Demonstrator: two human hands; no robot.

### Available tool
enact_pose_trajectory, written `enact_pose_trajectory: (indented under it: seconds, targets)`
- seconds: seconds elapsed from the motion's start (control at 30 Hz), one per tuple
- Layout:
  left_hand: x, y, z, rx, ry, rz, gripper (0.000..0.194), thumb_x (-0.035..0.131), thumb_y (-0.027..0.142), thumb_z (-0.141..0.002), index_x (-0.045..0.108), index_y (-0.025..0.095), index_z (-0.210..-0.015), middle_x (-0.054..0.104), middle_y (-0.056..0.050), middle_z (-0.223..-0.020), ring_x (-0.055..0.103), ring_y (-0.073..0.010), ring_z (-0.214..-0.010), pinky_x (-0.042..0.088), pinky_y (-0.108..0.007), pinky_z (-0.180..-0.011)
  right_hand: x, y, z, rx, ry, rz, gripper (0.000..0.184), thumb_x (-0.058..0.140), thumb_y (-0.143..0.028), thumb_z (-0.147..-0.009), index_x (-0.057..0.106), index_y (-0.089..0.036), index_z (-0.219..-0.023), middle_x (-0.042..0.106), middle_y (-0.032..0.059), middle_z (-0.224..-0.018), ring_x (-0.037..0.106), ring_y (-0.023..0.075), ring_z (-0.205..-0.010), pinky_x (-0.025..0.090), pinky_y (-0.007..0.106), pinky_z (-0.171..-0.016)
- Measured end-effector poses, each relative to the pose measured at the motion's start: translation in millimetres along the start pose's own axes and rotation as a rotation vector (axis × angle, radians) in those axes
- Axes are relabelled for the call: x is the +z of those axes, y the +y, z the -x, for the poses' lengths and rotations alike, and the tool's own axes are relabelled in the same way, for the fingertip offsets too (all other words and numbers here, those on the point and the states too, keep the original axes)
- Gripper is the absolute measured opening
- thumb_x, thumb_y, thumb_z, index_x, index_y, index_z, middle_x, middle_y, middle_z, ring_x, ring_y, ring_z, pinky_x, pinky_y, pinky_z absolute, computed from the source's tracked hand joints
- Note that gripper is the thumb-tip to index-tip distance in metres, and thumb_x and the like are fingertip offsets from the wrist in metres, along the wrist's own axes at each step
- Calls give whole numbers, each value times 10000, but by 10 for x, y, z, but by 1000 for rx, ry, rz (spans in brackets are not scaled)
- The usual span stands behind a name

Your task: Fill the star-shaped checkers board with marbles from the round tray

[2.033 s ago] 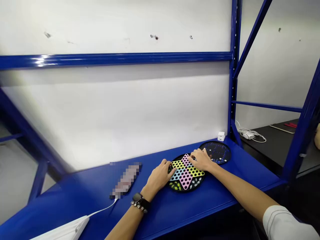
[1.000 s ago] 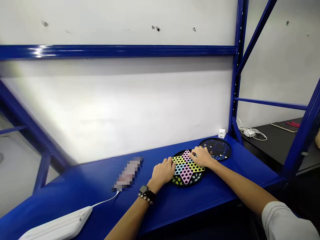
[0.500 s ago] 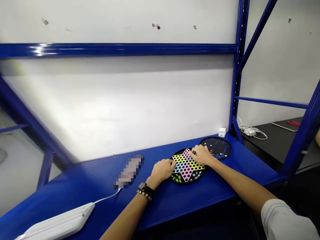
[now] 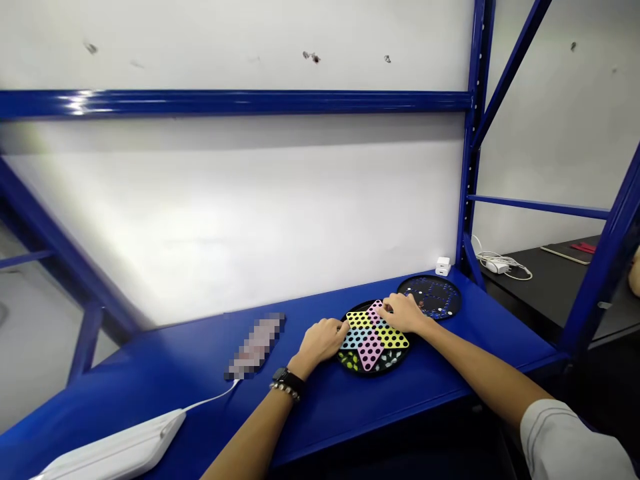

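A round black Chinese checkers board [image 4: 373, 343] with a star of pink, yellow and blue perforated arms lies on the blue shelf top. Small coloured marbles show in its dark gaps. My left hand [image 4: 323, 340] is curled against the board's left side, with a black watch and a beaded bracelet on the wrist. My right hand [image 4: 403, 313] rests with its fingers on the board's upper right. Just behind the board lies a second black disc [image 4: 433, 297] with blue markings and scattered small pieces. Whether either hand grips the board is hidden.
A pixelated flat object [image 4: 255, 347] with a white cable lies left of the board, and the cable runs to a white device [image 4: 115, 447]. A white charger [image 4: 443, 267] stands at the back. Blue steel uprights [image 4: 467, 167] separate this shelf from a black table [image 4: 555, 280] at the right.
The view has tilted slightly upward since the earliest frame. My left hand has shifted slightly along the board's left side, and the board has barely moved.
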State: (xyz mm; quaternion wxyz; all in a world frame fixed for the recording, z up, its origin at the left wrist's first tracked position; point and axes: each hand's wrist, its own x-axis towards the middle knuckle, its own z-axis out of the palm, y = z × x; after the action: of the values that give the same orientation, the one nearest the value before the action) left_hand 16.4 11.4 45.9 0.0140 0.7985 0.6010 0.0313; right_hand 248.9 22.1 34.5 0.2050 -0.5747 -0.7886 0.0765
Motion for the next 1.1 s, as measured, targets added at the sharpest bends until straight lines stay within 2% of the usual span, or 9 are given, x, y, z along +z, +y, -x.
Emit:
enact_pose_trajectory:
  seconds: [0.23, 0.47, 0.6, 0.83, 1.1]
  targets:
    - [34, -14, -13, -59, 29, 81, 609, 177, 433, -990, 654, 176, -710, 720, -134, -844, 673, -260, -815, 431, -331, -681, 13, 13, -5, -14, 20, -12, 474, 389, -550, -951, 646, -192, -777, 653, 55, -874, 572, 200, -849, 339, 368, -857]
    - [54, -30, -27, -104, 60, 104, 600, 167, 418, -1004, 636, 169, -726, 716, -139, -868, 669, -243, -828, 426, -314, -694, 12, 10, -6, -15, 20, 0, 408, 414, -498, -949, 644, -201, -791, 650, 50, -878, 577, 203, -850, 350, 368, -854]
    - [38, -34, -24, -71, 83, 103, 610, 150, 413, -1005, 635, 169, -725, 715, -139, -841, 664, -247, -815, 425, -325, -699, 14, 12, -3, -15, 15, -1, 416, 413, -512, -945, 637, -199, -786, 651, 53, -878, 581, 208, -860, 347, 372, -855]
    - [41, -52, -48, -17, 37, 48, 556, 215, 424, -988, 667, 175, -781, 721, -141, -892, 670, -272, -876, 437, -338, -727, 16, 21, -5, -20, 4, -1, 383, 442, -486, -931, 634, -187, -789, 652, 61, -893, 578, 204, -857, 345, 368, -842]
    - [65, -81, -95, -105, 104, 143, 594, 172, 413, -1002, 611, 179, -678, 719, -139, -831, 663, -236, -815, 411, -313, -699, 5, 7, -2, -14, -12, 4, 320, 486, -451, -914, 638, -191, -803, 654, 57, -909, 580, 203, -879, 337, 356, -839]
